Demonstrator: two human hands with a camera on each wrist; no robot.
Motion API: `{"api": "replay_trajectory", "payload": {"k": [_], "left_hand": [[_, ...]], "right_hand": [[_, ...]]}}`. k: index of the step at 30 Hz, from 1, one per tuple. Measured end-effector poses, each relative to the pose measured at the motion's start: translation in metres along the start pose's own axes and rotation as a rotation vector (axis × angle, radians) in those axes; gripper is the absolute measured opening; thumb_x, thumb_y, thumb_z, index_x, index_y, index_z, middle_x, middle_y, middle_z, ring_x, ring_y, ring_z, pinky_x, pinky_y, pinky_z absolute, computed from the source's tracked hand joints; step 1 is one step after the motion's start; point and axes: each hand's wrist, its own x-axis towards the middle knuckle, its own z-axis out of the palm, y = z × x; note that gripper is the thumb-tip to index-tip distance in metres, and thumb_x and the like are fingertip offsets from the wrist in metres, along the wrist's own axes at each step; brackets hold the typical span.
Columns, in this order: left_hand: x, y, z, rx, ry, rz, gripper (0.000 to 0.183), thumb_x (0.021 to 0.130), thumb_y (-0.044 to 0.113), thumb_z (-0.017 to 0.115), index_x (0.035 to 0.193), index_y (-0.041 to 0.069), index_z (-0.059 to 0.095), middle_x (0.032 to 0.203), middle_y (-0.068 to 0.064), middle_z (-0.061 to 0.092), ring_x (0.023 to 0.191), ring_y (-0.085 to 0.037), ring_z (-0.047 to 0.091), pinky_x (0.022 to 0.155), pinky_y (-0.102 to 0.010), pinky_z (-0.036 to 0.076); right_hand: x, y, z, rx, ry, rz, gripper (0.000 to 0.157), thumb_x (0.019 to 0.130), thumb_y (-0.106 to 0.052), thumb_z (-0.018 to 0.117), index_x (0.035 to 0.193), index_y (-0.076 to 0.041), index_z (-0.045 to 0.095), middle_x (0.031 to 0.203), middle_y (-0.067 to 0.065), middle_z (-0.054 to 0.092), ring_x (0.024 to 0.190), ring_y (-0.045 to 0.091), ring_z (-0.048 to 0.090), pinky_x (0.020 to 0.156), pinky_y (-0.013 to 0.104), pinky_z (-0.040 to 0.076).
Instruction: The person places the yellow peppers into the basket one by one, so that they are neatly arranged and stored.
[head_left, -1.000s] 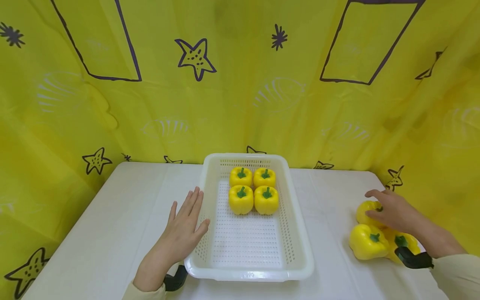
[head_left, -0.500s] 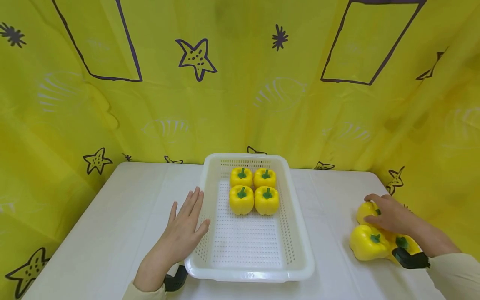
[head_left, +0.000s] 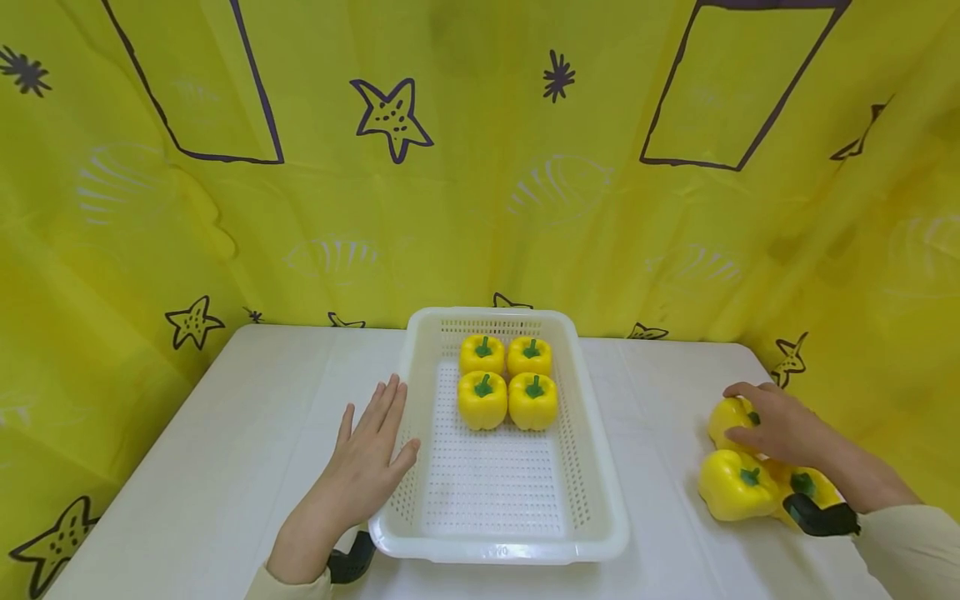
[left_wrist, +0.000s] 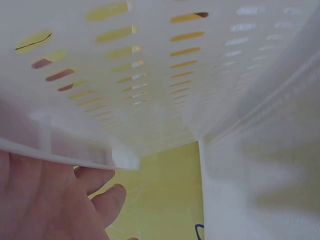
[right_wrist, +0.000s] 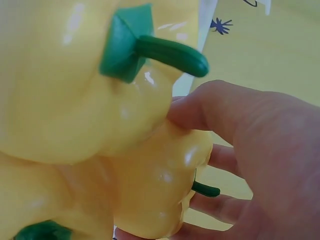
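Note:
My left hand (head_left: 360, 475) rests with straight fingers on the left rim of a white plastic basket (head_left: 498, 550). In the left wrist view its fingers (left_wrist: 107, 200) lie along the rim, beside the slotted wall (left_wrist: 155, 117). At the right of the table my right hand (head_left: 787, 427) curls round a yellow bell pepper (head_left: 726, 422), thumb on the near side and fingers beyond it. The right wrist view shows this held pepper (right_wrist: 157, 185) behind a nearer one (right_wrist: 65, 100). Two more peppers sit close by, one in front (head_left: 733, 487) and one partly hidden (head_left: 817, 486).
Several yellow bell peppers with green stems (head_left: 507, 383) stand in two rows at the basket's far end. A white cloth covers the table (head_left: 225, 467). Behind it hangs a yellow curtain (head_left: 465, 217) with starfish and fish drawings.
My right hand has lowered and closed round the far pepper, which has shifted slightly left and up. The left hand and the basket have stayed put.

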Motion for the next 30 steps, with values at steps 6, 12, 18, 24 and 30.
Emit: {"api": "replay_trajectory", "payload": {"k": [6, 12, 18, 24, 30], "left_hand": [[0.0, 0.0, 0.0, -0.003, -0.003, 0.0, 0.074, 0.101, 0.036, 0.047, 0.16, 0.008, 0.011, 0.169, -0.005, 0.003, 0.156, -0.031, 0.007, 0.119, -0.065, -0.004], [0.0, 0.0, 0.0, -0.007, 0.003, 0.005, 0.074, 0.101, 0.034, 0.048, 0.159, 0.007, 0.011, 0.169, -0.006, 0.004, 0.156, -0.031, 0.007, 0.119, -0.066, -0.004], [0.0, 0.0, -0.001, -0.006, 0.002, 0.007, 0.074, 0.102, 0.035, 0.047, 0.159, 0.006, 0.012, 0.169, -0.007, 0.004, 0.155, -0.032, 0.008, 0.119, -0.066, -0.003], [0.0, 0.0, -0.001, -0.007, 0.002, 0.008, 0.074, 0.102, 0.035, 0.047, 0.159, 0.006, 0.011, 0.169, -0.006, 0.004, 0.155, -0.033, 0.009, 0.119, -0.066, -0.003], [-0.001, 0.0, -0.001, -0.008, -0.001, 0.005, 0.074, 0.101, 0.035, 0.047, 0.159, 0.006, 0.011, 0.169, -0.009, 0.006, 0.156, -0.031, 0.007, 0.119, -0.066, -0.003]], "right_hand": [[-0.001, -0.002, -0.001, -0.001, 0.008, 0.002, 0.062, 0.087, -0.021, 0.073, 0.132, 0.01, 0.045, 0.115, 0.038, 0.048, 0.083, 0.029, 0.052, 0.067, 0.04, 0.054], [-0.001, -0.005, -0.004, 0.002, 0.026, -0.004, 0.062, 0.086, -0.021, 0.073, 0.133, 0.009, 0.045, 0.116, 0.038, 0.048, 0.086, 0.032, 0.053, 0.072, 0.049, 0.055], [-0.001, -0.012, -0.007, -0.011, 0.069, -0.05, 0.061, 0.086, -0.022, 0.073, 0.133, 0.008, 0.047, 0.122, 0.039, 0.048, 0.095, 0.039, 0.055, 0.079, 0.058, 0.051], [0.0, -0.025, -0.011, -0.019, 0.143, -0.122, 0.06, 0.087, -0.02, 0.073, 0.134, 0.007, 0.049, 0.128, 0.038, 0.047, 0.106, 0.047, 0.053, 0.085, 0.064, 0.046], [-0.001, -0.044, -0.015, -0.022, 0.162, -0.155, 0.06, 0.088, -0.022, 0.071, 0.138, 0.003, 0.047, 0.134, 0.035, 0.043, 0.113, 0.049, 0.051, 0.087, 0.065, 0.046]]}}
